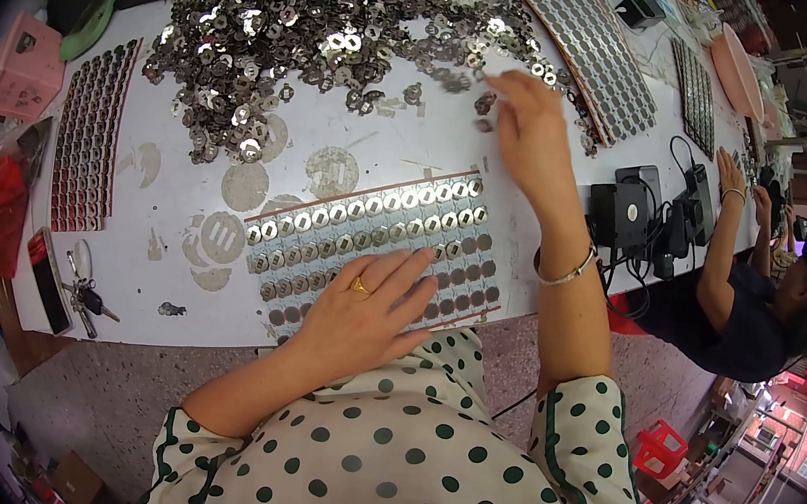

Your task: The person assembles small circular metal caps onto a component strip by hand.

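Your head camera looks steeply down from close above the white worktop [163, 323], facing its far edge at 12 o'clock, with your forearms entering from 6 o'clock. The fisheye bends the worktop's straight edges toward the rim and darkens the corners. It reaches wide enough to catch another person [769, 307] at 3 o'clock and the floor [94, 395] at 7 o'clock.

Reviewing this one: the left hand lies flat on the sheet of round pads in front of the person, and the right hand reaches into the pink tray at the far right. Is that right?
Not quite. In the head view the left hand does lie flat on the sheet of round pads, but the right hand reaches to the edge of the pile of shiny metal washers, not into the pink tray.
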A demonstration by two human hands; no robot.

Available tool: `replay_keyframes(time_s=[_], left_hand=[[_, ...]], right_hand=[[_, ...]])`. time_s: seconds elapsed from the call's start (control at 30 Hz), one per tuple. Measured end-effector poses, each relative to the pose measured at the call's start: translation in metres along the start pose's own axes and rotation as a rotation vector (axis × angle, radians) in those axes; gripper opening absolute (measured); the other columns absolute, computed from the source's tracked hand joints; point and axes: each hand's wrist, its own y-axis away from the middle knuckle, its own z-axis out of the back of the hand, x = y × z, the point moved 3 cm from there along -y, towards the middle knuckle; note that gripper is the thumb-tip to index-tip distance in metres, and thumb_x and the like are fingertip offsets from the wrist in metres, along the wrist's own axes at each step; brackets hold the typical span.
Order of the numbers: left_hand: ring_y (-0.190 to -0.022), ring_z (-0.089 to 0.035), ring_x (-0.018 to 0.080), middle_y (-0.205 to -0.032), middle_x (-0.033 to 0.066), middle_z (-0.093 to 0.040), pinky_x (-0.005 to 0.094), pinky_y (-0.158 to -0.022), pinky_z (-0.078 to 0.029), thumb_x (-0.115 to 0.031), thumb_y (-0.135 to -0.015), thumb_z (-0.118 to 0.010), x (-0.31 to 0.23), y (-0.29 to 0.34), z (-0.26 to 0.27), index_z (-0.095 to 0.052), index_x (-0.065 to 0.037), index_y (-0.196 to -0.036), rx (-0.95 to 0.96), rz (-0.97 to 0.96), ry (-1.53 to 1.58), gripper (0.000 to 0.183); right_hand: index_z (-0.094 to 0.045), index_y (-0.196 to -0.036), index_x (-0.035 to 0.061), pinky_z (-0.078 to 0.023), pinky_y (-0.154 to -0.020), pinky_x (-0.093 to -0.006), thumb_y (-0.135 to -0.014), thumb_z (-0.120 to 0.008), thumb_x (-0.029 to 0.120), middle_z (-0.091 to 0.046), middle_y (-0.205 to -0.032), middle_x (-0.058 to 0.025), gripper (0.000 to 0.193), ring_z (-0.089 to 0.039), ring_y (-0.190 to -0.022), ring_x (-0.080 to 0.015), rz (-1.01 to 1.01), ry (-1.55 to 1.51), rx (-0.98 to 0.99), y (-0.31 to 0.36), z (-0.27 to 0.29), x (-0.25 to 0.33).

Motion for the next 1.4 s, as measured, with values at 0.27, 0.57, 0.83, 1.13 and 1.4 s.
replay_keyframes(time_s=[0.27, 0.57, 0.83, 1.13, 1.4], left_hand=[[-0.127, -0.054, 0.0299, -0.149, 0.0127, -0.054, 0.0458, -0.104, -0.043, -0.038, -0.083, -0.080, -0.004, -0.005, 0.000, -0.067, -0.008, -0.125, 0.014, -0.022, 0.006, 0.053], [-0.128, -0.053, 0.0298, -0.149, 0.0132, -0.053, 0.0454, -0.103, -0.042, -0.041, -0.085, -0.079, -0.002, -0.005, 0.001, -0.066, -0.008, -0.126, 0.021, -0.047, -0.013, 0.054], [-0.130, -0.052, 0.0299, -0.149, 0.0145, -0.052, 0.0459, -0.103, -0.041, -0.041, -0.086, -0.079, -0.002, -0.005, 0.001, -0.066, -0.008, -0.127, 0.027, -0.053, 0.016, 0.054], [-0.131, -0.051, 0.0301, -0.149, 0.0146, -0.052, 0.0460, -0.105, -0.039, -0.040, -0.088, -0.077, 0.001, -0.004, 0.002, -0.067, -0.008, -0.126, 0.047, -0.058, 0.049, 0.051], [-0.131, -0.051, 0.0291, -0.149, 0.0136, -0.052, 0.0446, -0.106, -0.040, -0.040, -0.087, -0.077, 0.003, -0.001, 0.002, -0.067, -0.009, -0.125, 0.044, -0.045, 0.044, 0.050]], right_hand=[[-0.061, -0.139, 0.0139, -0.039, -0.105, -0.0594, -0.098, -0.064, 0.029, -0.055, -0.144, -0.0168, 0.044, -0.048, -0.127, -0.0453, -0.264, 0.228, -0.152, -0.033, -0.029, -0.037], [-0.061, -0.136, 0.0051, -0.038, -0.106, -0.0539, -0.100, -0.061, 0.024, -0.055, -0.143, -0.0159, 0.041, -0.048, -0.128, -0.0386, -0.413, 0.247, -0.216, 0.022, 0.010, -0.031], [-0.056, -0.136, -0.0019, -0.034, -0.112, -0.0541, -0.101, -0.058, 0.032, -0.052, -0.148, -0.0181, 0.049, -0.047, -0.131, -0.0383, -0.410, 0.515, -0.209, 0.020, 0.005, -0.040], [-0.055, -0.143, 0.0016, -0.033, -0.112, -0.0565, -0.102, -0.058, 0.037, -0.047, -0.148, -0.0272, 0.054, -0.042, -0.134, -0.0449, -0.560, 0.433, -0.268, 0.042, 0.007, -0.026], [-0.055, -0.143, 0.0042, -0.035, -0.111, -0.0575, -0.105, -0.055, 0.034, -0.048, -0.147, -0.0251, 0.048, -0.043, -0.133, -0.0459, -0.389, 0.153, -0.202, 0.032, 0.001, -0.016]])
